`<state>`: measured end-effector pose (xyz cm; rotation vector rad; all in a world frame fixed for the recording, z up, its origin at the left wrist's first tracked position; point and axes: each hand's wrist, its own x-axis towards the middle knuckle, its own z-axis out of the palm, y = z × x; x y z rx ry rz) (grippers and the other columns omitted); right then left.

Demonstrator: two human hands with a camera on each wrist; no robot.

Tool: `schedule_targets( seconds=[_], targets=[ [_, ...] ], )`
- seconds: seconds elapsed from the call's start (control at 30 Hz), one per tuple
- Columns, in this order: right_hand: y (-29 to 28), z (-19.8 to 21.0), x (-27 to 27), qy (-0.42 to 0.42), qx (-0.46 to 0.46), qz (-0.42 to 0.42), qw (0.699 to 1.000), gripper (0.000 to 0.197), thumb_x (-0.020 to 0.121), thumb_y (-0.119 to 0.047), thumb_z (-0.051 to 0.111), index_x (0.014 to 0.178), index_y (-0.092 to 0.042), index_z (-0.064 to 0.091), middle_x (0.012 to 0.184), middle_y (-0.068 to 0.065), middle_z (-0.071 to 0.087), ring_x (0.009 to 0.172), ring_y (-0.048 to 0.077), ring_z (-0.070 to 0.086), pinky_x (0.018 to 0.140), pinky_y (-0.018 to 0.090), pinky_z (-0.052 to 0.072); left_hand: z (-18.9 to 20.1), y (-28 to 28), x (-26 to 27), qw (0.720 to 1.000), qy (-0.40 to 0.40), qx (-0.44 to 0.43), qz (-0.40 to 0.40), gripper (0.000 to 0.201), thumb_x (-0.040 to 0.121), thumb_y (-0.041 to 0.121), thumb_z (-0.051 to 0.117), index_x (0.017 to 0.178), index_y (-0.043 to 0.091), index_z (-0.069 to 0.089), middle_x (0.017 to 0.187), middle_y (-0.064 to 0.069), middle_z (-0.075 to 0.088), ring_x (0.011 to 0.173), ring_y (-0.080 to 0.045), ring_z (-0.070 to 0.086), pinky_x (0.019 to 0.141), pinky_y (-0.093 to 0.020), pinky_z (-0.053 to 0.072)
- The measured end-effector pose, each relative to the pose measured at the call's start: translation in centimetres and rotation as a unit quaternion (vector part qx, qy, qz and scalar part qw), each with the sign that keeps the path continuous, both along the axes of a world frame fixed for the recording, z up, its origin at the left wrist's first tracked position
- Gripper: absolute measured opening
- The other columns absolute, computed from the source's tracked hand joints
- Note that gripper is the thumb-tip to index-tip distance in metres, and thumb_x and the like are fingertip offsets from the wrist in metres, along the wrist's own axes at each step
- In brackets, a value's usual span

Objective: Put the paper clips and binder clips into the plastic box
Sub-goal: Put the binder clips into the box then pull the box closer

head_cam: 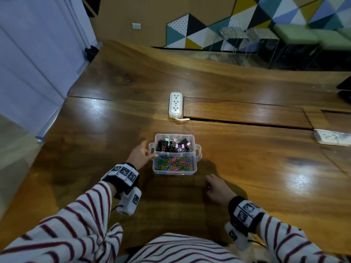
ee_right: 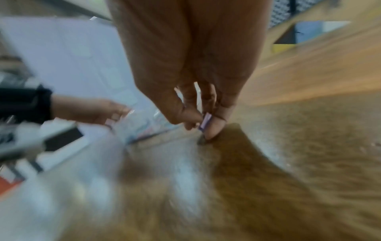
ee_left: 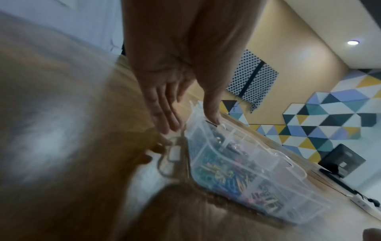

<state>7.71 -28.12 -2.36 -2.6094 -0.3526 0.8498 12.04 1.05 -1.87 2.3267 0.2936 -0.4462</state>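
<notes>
1. The right hand (head_cam: 218, 188) is reaching down onto the bench (head_cam: 266, 168) near its front edge, just in front and to the right of the plastic box (head_cam: 175, 172). In the right wrist view its fingertips (ee_right: 214, 128) are pinching a small lilac item (ee_right: 205, 121). Blur hides what it is; it is probably a clip.
2. The left hand (head_cam: 139, 153) is lying against the box's left side with fingers straight and gripping nothing. In the left wrist view its thumb (ee_left: 212, 112) is touching the rim, likely to keep the box from sliding.
3. The box is standing upright and lidless toward the front of the bench. The binder clips (head_cam: 172, 145) are filling its far compartment and the coloured paper clips (head_cam: 173, 163) its near one.
4. No loose clips are showing on the wood in the head view, so the sorting seems to be nearing its end.
5. A white power strip (head_cam: 175, 104) is lying behind the box, well apart from it.
</notes>
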Motion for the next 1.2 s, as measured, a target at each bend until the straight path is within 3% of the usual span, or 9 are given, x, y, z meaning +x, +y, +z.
schedule_targets(
  seconds=[0.07, 0.17, 0.37, 0.57, 0.73, 0.83, 0.93, 1.07, 1.2],
  targets=[
    [-0.6, 1.0, 0.8, 0.052, 0.032, -0.034, 0.998, 0.017, 0.083, -0.004, 0.053, 0.097, -0.011, 0.058, 0.101, 0.005, 0.057, 0.094, 0.016, 0.054, 0.079, 0.02, 0.044, -0.3, 0.0, -0.8, 0.997, 0.055, -0.057, -0.013, 0.056, 0.088, 0.028, 0.057, 0.136, 0.012, 0.032, 0.123, -0.016, 0.058, 0.091, -0.022, 0.062, 0.073, -0.029, 0.054],
    [-0.9, 3.0, 2.3, 0.133, 0.121, -0.046, 0.983, 0.021, 0.084, -0.002, 0.055, 0.079, -0.022, 0.056, 0.085, -0.003, 0.059, 0.079, 0.011, 0.057, 0.084, 0.031, 0.05, -0.4, -0.3, -2.0, 0.993, 0.053, -0.106, -0.014, 0.042, 0.092, 0.024, 0.05, 0.131, 0.018, 0.037, 0.119, -0.012, 0.059, 0.072, -0.011, 0.061, 0.053, -0.016, 0.052],
    [1.9, 5.0, 4.7, -0.076, 0.198, -0.083, 0.974, 0.011, 0.086, -0.009, 0.057, 0.095, -0.011, 0.062, 0.101, 0.002, 0.061, 0.095, 0.014, 0.057, 0.082, 0.023, 0.047, -0.3, -1.2, -5.9, 0.975, 0.106, -0.195, 0.011, 0.049, 0.092, 0.018, 0.049, 0.137, 0.025, 0.03, 0.097, 0.005, 0.055, 0.079, -0.016, 0.064, 0.055, -0.017, 0.056],
    [5.2, 3.3, 3.7, -0.121, 0.135, 0.074, 0.981, 0.019, 0.089, -0.003, 0.048, 0.103, -0.007, 0.06, 0.115, 0.009, 0.057, 0.104, 0.021, 0.054, 0.092, 0.033, 0.047, -0.6, -0.9, -8.9, 0.969, 0.124, -0.212, 0.01, 0.05, 0.092, 0.019, 0.049, 0.137, 0.028, 0.031, 0.114, -0.009, 0.057, 0.081, -0.021, 0.067, 0.059, -0.022, 0.058],
    [6.0, 4.0, 0.4, -0.073, 0.094, 0.231, 0.966, 0.03, 0.09, -0.005, 0.044, 0.118, -0.01, 0.053, 0.127, 0.008, 0.053, 0.117, 0.021, 0.047, 0.098, 0.038, 0.044, -0.4, -0.8, -9.7, 0.964, 0.122, -0.235, 0.018, 0.045, 0.091, 0.019, 0.05, 0.131, 0.033, 0.035, 0.112, -0.008, 0.059, 0.075, -0.016, 0.067, 0.057, -0.02, 0.056],
    [7.3, 3.5, -1.2, -0.033, 0.006, 0.313, 0.949, 0.051, 0.089, -0.007, 0.046, 0.138, -0.014, 0.032, 0.149, 0.006, 0.028, 0.135, 0.023, 0.027, 0.114, 0.042, 0.027, -0.3, -0.9, -9.6, 0.962, 0.118, -0.244, 0.011, 0.038, 0.092, 0.018, 0.049, 0.123, 0.036, 0.038, 0.104, 0.0, 0.058, 0.078, -0.014, 0.066, 0.056, -0.02, 0.056],
    [8.5, 2.5, -2.0, -0.02, -0.049, 0.346, 0.937, 0.065, 0.088, -0.009, 0.047, 0.144, -0.016, 0.014, 0.155, 0.007, 0.011, 0.142, 0.026, 0.009, 0.117, 0.048, 0.01, -0.2, -1.0, -9.5, 0.96, 0.124, -0.249, 0.016, 0.039, 0.091, 0.018, 0.05, 0.12, 0.04, 0.036, 0.103, 0.001, 0.056, 0.083, -0.017, 0.065, 0.058, -0.021, 0.056],
    [9.6, 2.5, -2.3, -0.001, -0.013, 0.351, 0.936, 0.062, 0.086, -0.009, 0.049, 0.142, -0.017, 0.022, 0.149, 0.008, 0.024, 0.135, 0.027, 0.022, 0.113, 0.049, 0.023, -0.3, -1.1, -9.7, 0.961, 0.128, -0.244, 0.023, 0.044, 0.091, 0.018, 0.05, 0.122, 0.043, 0.032, 0.104, 0.001, 0.055, 0.089, -0.023, 0.065, 0.061, -0.023, 0.057],
    [10.3, 2.3, -2.3, -0.03, -0.038, 0.361, 0.931, 0.062, 0.088, -0.011, 0.047, 0.143, -0.015, 0.018, 0.153, 0.009, 0.017, 0.14, 0.027, 0.013, 0.115, 0.05, 0.017, -0.2, -1.2, -9.7, 0.961, 0.128, -0.246, 0.019, 0.044, 0.091, 0.02, 0.05, 0.122, 0.043, 0.03, 0.101, 0.006, 0.053, 0.087, -0.019, 0.065, 0.061, -0.023, 0.057]
  ],
)
